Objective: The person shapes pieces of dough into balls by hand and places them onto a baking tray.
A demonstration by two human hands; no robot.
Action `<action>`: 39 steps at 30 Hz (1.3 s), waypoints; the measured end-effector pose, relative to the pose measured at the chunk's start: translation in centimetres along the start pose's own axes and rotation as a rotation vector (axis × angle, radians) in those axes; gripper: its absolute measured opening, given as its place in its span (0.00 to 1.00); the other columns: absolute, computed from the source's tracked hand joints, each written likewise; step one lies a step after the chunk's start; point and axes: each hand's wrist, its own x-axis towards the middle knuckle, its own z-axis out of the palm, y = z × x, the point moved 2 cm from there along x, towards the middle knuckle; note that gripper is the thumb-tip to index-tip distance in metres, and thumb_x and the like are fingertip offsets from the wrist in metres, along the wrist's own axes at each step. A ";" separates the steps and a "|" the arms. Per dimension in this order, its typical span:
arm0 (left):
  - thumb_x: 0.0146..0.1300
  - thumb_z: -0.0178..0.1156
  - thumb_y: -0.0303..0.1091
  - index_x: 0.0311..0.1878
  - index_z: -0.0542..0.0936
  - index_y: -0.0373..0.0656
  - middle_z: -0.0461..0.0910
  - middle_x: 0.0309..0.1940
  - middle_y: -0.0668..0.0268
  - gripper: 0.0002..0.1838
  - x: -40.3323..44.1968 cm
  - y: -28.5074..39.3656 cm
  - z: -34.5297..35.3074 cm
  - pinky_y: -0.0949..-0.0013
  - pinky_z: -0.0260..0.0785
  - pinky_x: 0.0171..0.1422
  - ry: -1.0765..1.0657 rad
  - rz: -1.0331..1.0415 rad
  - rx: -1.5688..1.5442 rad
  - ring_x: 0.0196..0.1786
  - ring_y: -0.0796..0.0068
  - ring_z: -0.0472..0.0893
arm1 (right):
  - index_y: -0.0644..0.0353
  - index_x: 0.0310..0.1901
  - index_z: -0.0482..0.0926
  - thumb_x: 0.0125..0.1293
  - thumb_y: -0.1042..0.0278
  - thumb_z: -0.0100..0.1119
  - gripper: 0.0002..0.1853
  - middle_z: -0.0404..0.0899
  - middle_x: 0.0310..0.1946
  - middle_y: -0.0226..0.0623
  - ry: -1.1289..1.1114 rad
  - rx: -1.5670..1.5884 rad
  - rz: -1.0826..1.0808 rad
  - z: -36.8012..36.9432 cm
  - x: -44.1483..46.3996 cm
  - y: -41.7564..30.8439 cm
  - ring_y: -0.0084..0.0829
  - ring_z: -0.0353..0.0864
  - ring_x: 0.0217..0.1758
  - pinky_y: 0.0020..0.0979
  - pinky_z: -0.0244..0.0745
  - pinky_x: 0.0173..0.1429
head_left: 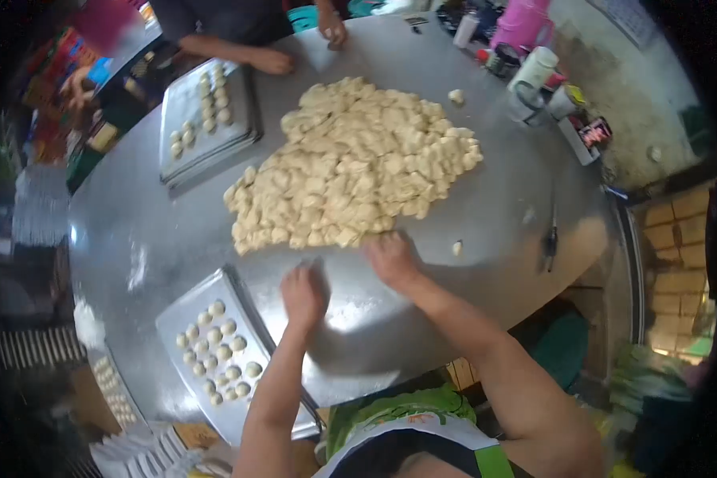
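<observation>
A large heap of cut dough pieces (350,167) lies on the metal table (486,279). My right hand (392,259) is at the heap's near edge, fingers curled down and slightly blurred; whatever is under them is hidden. My left hand (304,296) rests on the tabletop to the left, just short of the heap. Its fingers are curled under, and I cannot see what they cover. Left of that hand sits a metal tray (185,307) with rows of round dough balls (215,346).
Across the table, another person's hand (271,61) is near a stack of trays (207,163) holding dough balls. A thin dark-handled tool (550,243) lies at right. A pink jug (522,24), a clear cup (526,103) and a phone (593,134) line the back right edge.
</observation>
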 end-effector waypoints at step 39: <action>0.60 0.68 0.31 0.44 0.86 0.34 0.85 0.32 0.55 0.12 -39.6 -20.8 -25.3 0.63 0.76 0.43 0.147 -1.199 -0.446 0.37 0.64 0.85 | 0.66 0.40 0.83 0.65 0.71 0.69 0.07 0.85 0.28 0.36 -0.941 0.762 0.264 -1.4 -11.3 -26.8 0.22 0.84 0.30 0.28 0.78 0.36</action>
